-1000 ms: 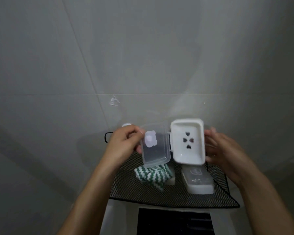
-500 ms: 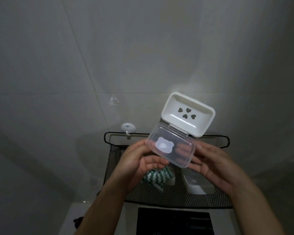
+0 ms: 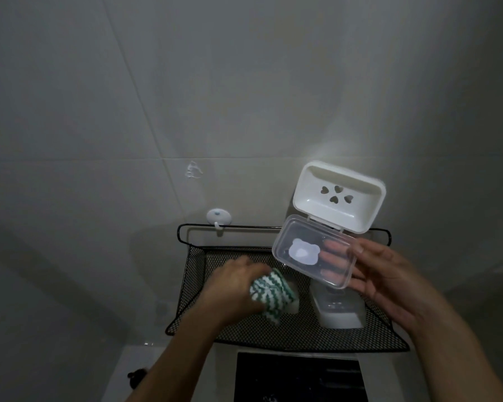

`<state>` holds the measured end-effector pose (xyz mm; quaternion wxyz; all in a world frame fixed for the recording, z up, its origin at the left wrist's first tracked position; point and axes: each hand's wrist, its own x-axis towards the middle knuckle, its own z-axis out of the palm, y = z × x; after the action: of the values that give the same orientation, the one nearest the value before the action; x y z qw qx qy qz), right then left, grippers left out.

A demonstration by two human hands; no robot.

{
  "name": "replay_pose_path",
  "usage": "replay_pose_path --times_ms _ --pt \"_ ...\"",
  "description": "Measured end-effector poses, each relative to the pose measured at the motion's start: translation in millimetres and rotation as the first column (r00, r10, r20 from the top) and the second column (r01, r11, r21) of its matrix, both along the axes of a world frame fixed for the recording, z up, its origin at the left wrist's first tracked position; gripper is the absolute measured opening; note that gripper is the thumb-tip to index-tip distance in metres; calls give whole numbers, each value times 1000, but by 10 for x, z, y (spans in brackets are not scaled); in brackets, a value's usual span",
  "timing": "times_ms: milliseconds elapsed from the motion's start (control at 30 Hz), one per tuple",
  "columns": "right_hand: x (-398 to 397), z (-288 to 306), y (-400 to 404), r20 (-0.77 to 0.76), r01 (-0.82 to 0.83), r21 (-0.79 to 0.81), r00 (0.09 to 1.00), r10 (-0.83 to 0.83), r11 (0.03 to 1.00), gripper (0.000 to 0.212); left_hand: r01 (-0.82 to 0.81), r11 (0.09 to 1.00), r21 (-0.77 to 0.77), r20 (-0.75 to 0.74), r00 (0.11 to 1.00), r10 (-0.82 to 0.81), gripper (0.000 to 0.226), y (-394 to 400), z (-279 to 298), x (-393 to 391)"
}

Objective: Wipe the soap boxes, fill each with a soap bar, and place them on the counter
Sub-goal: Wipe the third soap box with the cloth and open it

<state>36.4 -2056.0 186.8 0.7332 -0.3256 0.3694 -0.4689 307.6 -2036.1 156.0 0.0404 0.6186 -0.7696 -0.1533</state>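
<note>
Right hand [image 3: 389, 282] holds the open soap box [image 3: 328, 227] up over the mesh rack [image 3: 273, 335], fingers curled under the clear lid and visible through it, with the white tray flipped up behind. Left hand [image 3: 233, 288] is down in the rack, closing around the green zigzag cloth [image 3: 269, 291]. Risk I see: it's a one-handed hold on the lid only (looks slick), so the hinged tray could swing or the box could slip once wiping pressure starts. Count: two soap boxes, the second one [image 3: 339, 313] sitting closed in the rack, one cloth, no loose soap bars in sight.
</note>
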Motion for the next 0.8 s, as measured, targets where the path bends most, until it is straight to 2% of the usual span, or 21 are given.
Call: replay_pose_path --times_ms 67,133,233,400,500,633,700,800 --pt "-8 20 11 -24 3 -25 1000 -3 1000 41 16 999 31 31 999 -17 62 -5 -109 -58" --pt "-7 39 22 -49 4 -46 999 -6 999 42 -10 1000 27 23 1000 9 47 4 -157 -112" --pt "-9 53 37 -64 32 -58 997 -36 998 43 -117 993 -18 -137 984 114 24 11 -140 -148" --pt "-28 62 51 -45 65 -60 997 -68 996 43 -364 925 -108 -416 862 290 23 13 263 -18" --pt "-11 61 43 -47 68 -54 996 -71 996 42 -451 851 -269 -525 810 263 12 41 683 41" --pt "72 58 35 -37 57 -54 998 -59 997 42 -383 833 -398 -469 866 174 12 89 1111 -135" --pt "125 67 33 -38 44 -63 998 -47 997 41 -319 852 -415 -392 908 149 11 74 1158 -297" --pt "189 85 39 -36 37 -76 999 -40 996 40 -275 873 -402 -267 947 176 24 50 1090 -493"
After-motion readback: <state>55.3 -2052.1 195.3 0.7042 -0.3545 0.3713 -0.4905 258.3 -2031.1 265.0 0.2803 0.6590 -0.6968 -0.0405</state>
